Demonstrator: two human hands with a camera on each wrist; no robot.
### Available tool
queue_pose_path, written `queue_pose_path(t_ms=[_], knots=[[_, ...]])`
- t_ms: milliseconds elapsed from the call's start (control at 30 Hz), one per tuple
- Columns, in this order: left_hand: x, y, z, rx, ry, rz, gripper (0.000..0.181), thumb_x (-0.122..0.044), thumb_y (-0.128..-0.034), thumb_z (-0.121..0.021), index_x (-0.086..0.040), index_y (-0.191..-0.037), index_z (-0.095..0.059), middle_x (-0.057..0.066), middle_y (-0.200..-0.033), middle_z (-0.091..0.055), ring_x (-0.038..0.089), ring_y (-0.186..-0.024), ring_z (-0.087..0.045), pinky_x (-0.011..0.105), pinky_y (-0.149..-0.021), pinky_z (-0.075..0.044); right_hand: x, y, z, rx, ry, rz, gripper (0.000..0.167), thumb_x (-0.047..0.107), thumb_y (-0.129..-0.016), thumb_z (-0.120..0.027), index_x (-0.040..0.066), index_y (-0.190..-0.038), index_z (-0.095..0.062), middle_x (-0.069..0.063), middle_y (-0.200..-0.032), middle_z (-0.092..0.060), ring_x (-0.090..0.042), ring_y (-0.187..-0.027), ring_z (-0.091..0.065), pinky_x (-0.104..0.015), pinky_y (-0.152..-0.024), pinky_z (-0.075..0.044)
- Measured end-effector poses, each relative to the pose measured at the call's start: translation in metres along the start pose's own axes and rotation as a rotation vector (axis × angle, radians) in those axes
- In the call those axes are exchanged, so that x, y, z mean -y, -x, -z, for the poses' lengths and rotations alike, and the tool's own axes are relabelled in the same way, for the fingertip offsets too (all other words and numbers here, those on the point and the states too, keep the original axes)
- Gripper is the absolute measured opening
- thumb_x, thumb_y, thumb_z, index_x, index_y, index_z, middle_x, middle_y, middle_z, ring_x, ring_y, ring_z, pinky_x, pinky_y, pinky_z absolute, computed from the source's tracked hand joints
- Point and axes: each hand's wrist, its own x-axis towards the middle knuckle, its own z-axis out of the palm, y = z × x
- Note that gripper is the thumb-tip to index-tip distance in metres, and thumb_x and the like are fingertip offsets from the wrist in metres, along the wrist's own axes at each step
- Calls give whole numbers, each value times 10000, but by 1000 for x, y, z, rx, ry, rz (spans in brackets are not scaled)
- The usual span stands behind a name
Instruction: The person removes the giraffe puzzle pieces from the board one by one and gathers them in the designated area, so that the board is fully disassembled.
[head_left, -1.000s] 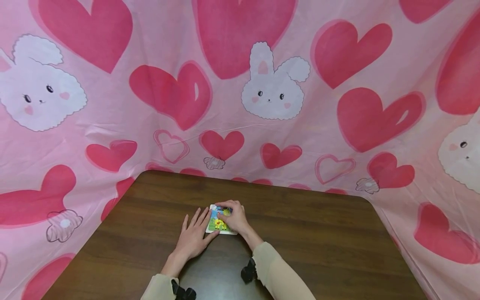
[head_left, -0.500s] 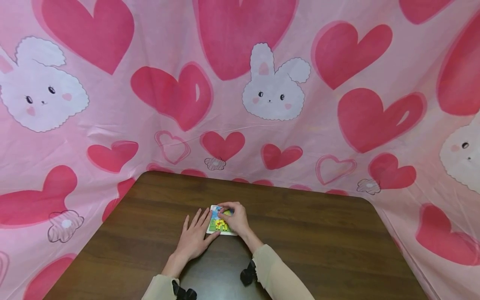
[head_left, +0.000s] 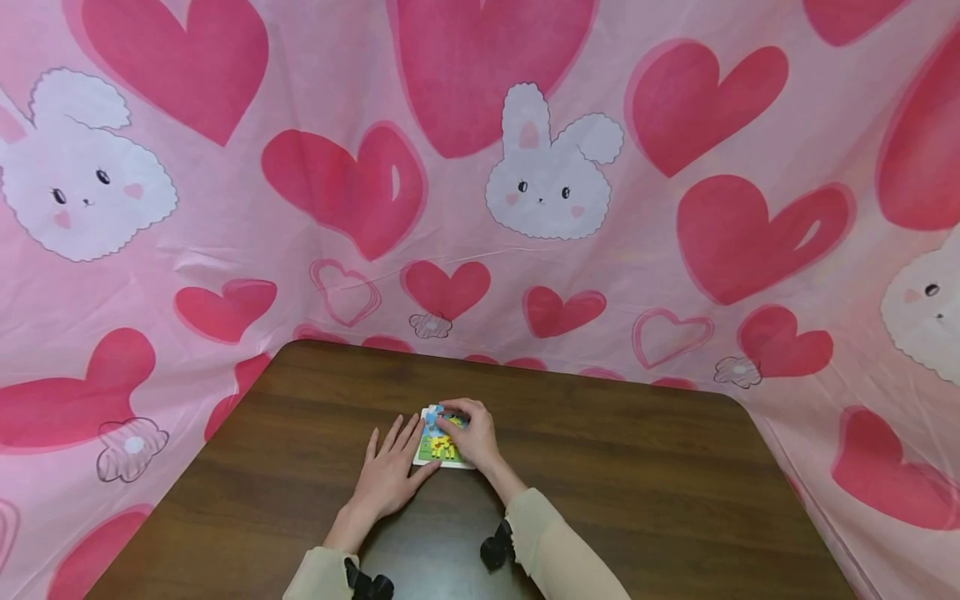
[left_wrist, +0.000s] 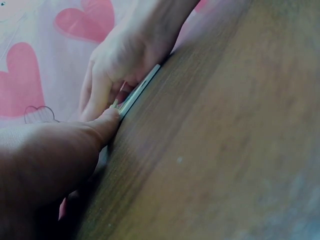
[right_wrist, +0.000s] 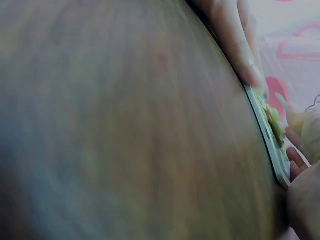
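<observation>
A small puzzle board [head_left: 431, 454] with a white rim and a yellow animal on blue and green lies flat on the brown table. My left hand [head_left: 386, 479] rests at its left side, fingers straight and spread, the thumb on the near edge. From the right, my right hand [head_left: 474, 433] reaches over the board and pinches a thin blue puzzle piece [head_left: 435, 412] between thumb and fingers at the far side. In the right wrist view that piece [right_wrist: 281, 99] stands tilted up from the board [right_wrist: 270, 142]. My right hand hides the board's right part.
The wooden table [head_left: 637, 467] has rounded far corners. Behind and beside it hangs a pink cloth [head_left: 465, 225] printed with hearts and rabbits. Black wrist cameras [head_left: 497, 546] sit at both beige sleeves [head_left: 562, 542].
The right hand's fingers have shifted slightly up, and the blue piece now sticks up past the board's far edge. My left hand has stayed in place.
</observation>
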Motion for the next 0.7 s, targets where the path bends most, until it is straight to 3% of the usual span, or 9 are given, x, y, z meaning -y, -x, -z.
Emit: queue_pose_path(t_ms=[300, 567, 700], knots=[[-2, -2, -1, 12, 8, 4, 841, -541, -1061, -665, -77, -1707, -392, 151, -1791, -376, 426, -1697, -269, 759, -1338, -110, -2, -3, 25, -15, -195, 12, 249, 3, -957, -826, -52, -1199, -806, -262, -1171, -736, -427, -1059, -755, -197, -848, -572], [-3, -1, 2, 24, 13, 22, 853, -546, -1059, -667, -81, -1714, -378, 151, -1799, -358, 429, -1703, -248, 756, -1343, -93, -7, -1, 56, 12, -154, -26, 266, 22, -971, -816, -33, -1231, -802, -236, -1187, -762, -411, -1097, -771, -185, -862, -592], [-2, 0, 2, 28, 14, 29, 861, -546, -1057, -669, -76, -1714, -374, 155, -1801, -353, 433, -1704, -243, 754, -1345, -89, -12, 3, 70, 4, -135, -67, 263, 41, -973, -820, -17, -1229, -808, -216, -1174, -785, -281, -1056, -772, -180, -836, -565]])
